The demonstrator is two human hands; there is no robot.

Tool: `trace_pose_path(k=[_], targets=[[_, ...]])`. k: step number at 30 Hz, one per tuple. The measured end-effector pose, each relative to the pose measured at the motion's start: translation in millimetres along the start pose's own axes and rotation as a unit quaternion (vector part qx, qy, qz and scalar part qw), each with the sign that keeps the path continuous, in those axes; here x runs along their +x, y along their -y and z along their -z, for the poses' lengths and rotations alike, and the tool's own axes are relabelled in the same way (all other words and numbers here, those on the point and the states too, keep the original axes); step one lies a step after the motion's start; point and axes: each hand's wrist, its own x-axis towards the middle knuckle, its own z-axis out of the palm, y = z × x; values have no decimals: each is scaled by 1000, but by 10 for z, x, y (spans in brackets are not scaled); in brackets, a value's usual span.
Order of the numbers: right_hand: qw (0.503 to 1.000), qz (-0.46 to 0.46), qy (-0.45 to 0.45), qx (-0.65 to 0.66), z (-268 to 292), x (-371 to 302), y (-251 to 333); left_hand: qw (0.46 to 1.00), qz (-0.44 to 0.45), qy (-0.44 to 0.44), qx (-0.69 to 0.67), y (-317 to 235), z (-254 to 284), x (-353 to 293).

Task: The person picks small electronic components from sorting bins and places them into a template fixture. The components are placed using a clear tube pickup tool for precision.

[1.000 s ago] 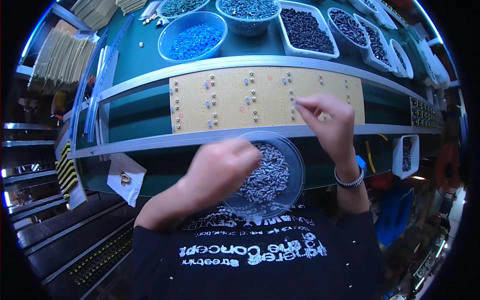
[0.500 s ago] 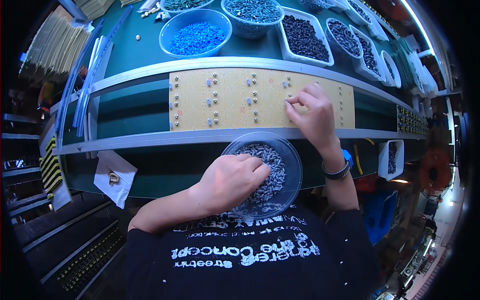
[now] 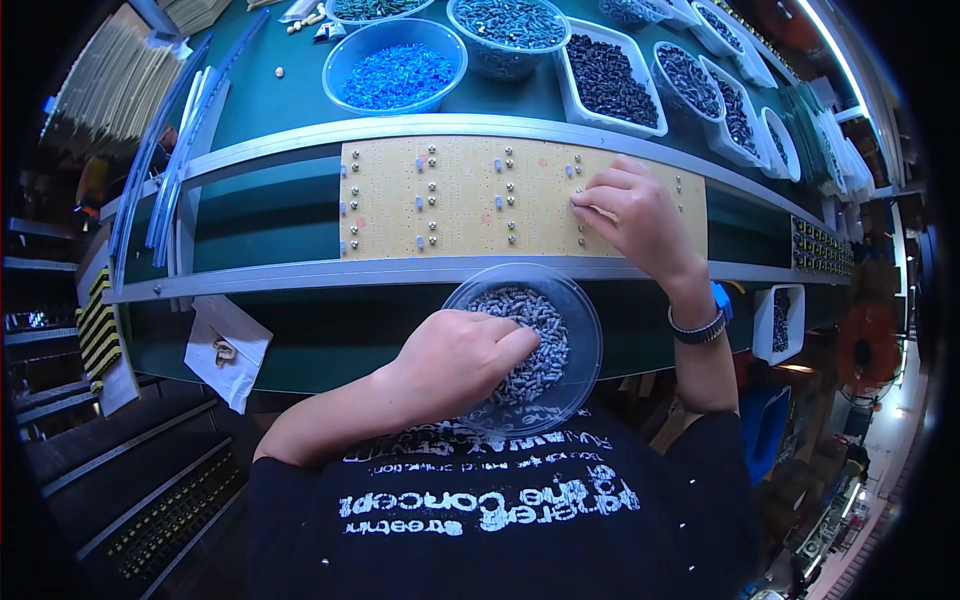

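A long tan circuit board (image 3: 380, 205) lies between two metal rails, with small grey cylindrical components (image 3: 420, 203) and shiny silver round parts (image 3: 511, 198) standing on it in columns. My right hand (image 3: 640, 220) is over the board's right half, its thumb and finger pinched at the board surface on a small grey component that is mostly covered by the fingertips. A clear round bowl (image 3: 588, 385) of loose grey components (image 3: 545, 345) sits close against my body. My left hand (image 3: 450, 360) reaches over it, fingers closed and pointing into the pile; what they hold is hidden.
Metal rails (image 3: 300, 276) run along the board. Beyond them stand a bowl of blue parts (image 3: 400, 80), a bowl of green parts (image 3: 510, 25) and white trays of dark parts (image 3: 610, 80). A white paper (image 3: 235, 365) lies front left; a small white tray (image 3: 780, 325) stands right.
My right hand has tilted, its wrist shifting right while the fingertips stay near the same spot on the board. My left hand has barely moved over the bowl.
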Motion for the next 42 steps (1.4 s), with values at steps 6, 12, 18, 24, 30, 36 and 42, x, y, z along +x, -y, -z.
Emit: trace_pose_path(k=[6, 12, 18, 24, 30, 36, 42], targets=[[999, 38, 1, -31, -4, 50, 11, 999, 17, -14, -37, -13, 24, 0], [997, 47, 12, -66, -13, 30, 42, 987, 33, -57, -147, 51, 76, 11], [996, 52, -10, -71, -7, -10, 23, 978, 115, -128, -116, 99, 286, 70], [991, -6, -103, 82, 144, -80, 407, 964, 189, -167, -82, 240, 300, 136], [970, 146, 138, 134, -246, -147, 1029, 968, 206, -141, -22, 429, 169, 285], [969, 171, 122, 133, -346, -151, 1030, 965, 226, -130, -17, 443, 137, 317], [954, 191, 141, 182, -346, -155, 1028, 974, 201, -103, -11, 436, 194, 344]])
